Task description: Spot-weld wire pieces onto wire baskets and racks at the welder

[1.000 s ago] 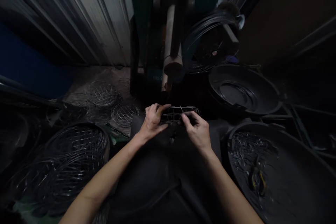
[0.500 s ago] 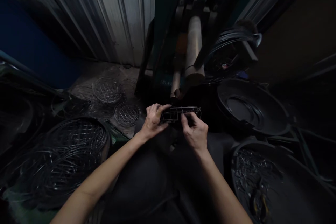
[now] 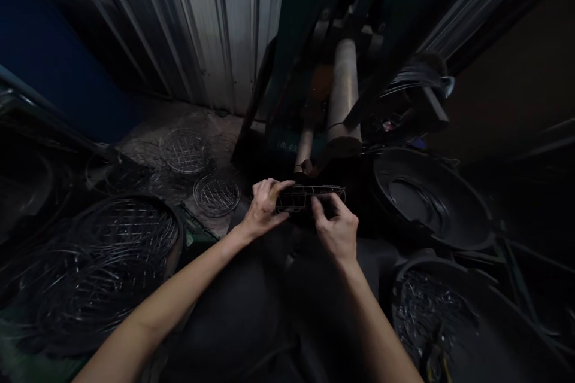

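Both of my hands hold a small round wire basket (image 3: 309,196) on edge in front of me, above my dark-clad lap. My left hand (image 3: 264,208) grips its left rim, thumb on top and fingers curled underneath. My right hand (image 3: 336,228) pinches the wire near the basket's middle with fingers closed. Just beyond the basket stands a dark machine with a pale cylindrical roller (image 3: 343,93).
Finished wire baskets (image 3: 216,194) lie on the floor at left, and a black tub (image 3: 120,251) holds a pile of them. A black basin (image 3: 432,198) sits at right. Another tub (image 3: 453,323) at lower right holds wire bits and pliers. Corrugated metal wall (image 3: 215,24) behind.
The view has tilted up and shifted right, showing more of the machine. My hands keep hold of the basket; my right fingers moved slightly inward along the wire.
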`<state>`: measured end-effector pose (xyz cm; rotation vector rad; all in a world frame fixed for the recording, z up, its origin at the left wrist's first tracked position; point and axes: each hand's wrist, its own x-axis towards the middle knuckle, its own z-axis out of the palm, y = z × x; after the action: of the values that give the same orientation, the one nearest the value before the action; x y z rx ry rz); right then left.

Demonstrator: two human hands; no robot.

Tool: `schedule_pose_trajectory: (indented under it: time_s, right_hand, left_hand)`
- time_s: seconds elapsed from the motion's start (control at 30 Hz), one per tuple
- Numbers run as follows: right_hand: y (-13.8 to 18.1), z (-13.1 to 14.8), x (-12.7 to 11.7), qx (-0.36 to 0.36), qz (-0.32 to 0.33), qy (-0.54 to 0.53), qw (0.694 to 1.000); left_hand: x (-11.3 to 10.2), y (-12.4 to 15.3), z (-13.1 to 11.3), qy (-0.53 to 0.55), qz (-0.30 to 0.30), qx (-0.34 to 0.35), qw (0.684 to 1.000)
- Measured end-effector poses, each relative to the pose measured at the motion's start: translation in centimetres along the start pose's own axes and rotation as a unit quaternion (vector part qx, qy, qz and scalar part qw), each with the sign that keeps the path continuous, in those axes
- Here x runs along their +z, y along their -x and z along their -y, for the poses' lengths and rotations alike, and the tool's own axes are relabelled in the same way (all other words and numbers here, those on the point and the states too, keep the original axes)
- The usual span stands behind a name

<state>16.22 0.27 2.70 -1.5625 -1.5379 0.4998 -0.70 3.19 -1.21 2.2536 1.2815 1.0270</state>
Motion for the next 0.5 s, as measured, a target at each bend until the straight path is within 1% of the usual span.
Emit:
schedule_pose_trajectory:
  time_s: [0.13,0.27,0.5]
  right_hand:
    - [-0.21,0.03,0.18,0.002,-0.002,0.002,1.0]
    - [-0.43,0.06,0.18,-0.016,-0.002,0.012,1.0]
    - [-0.84,-0.1,0.13,-0.017,0.019,-0.014,1.0]
  left_hand:
    - [0.33,0.03,0.1,-0.009,-0.02,0.003,1.0]
    - [0.65,-0.12,0.17,-0.008,-0.033,0.015,0.999]
    - [0.59,-0.42,0.26,0.001,-0.03,0.006,1.0]
